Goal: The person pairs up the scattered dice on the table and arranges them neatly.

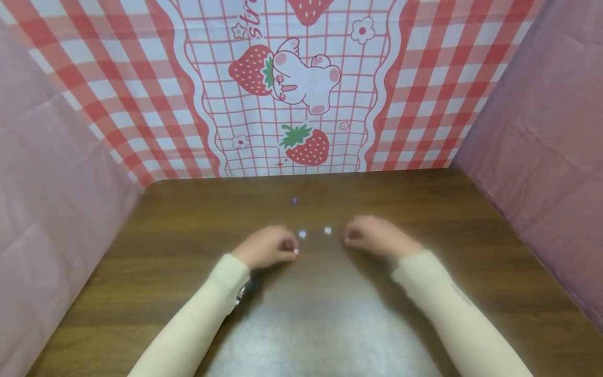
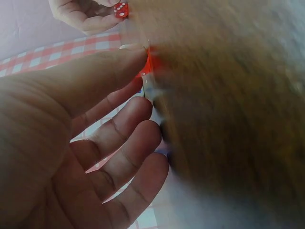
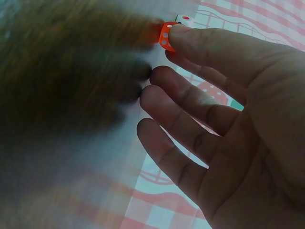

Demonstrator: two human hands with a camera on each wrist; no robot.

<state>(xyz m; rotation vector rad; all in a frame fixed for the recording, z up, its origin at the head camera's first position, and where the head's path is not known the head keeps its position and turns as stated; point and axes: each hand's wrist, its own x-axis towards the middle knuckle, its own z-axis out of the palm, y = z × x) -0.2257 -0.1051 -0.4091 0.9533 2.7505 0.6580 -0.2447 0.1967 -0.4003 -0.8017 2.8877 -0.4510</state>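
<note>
Observed the left grip [image 1: 268, 246] grasping a red die [image 2: 145, 67], pinched between thumb and index finger, with the other fingers loosely bent alongside. Observed the right grip [image 1: 379, 236] likewise closed on a second red die [image 3: 166, 37], clamped between thumb and index finger, with white pips showing. Noted both grips low over a brown wood-grain surface [image 1: 325, 298], facing each other across a gap. Cannot confirm contact of either red die with the surface.

Located one white die [image 1: 302, 234] just beyond and slightly to the right of the left grip's fingertips, resting on the surface. Located another white die [image 1: 327, 230] near the right grip, to its left and between both grips. Found a dark blue die [image 1: 294, 201] farther out, beyond the left grip and well apart from both. Unable to read upper faces in the head view: too small.

Recorded a red-and-white strawberry-print cloth [image 1: 424, 94] hanging beyond both grips, with pink cloth [image 1: 52, 157] to the far left of the left grip and similar pink fabric [image 1: 537, 136] to the far right of the right grip. Noted pale yellow sleeves [image 1: 188, 324] behind both grips.
</note>
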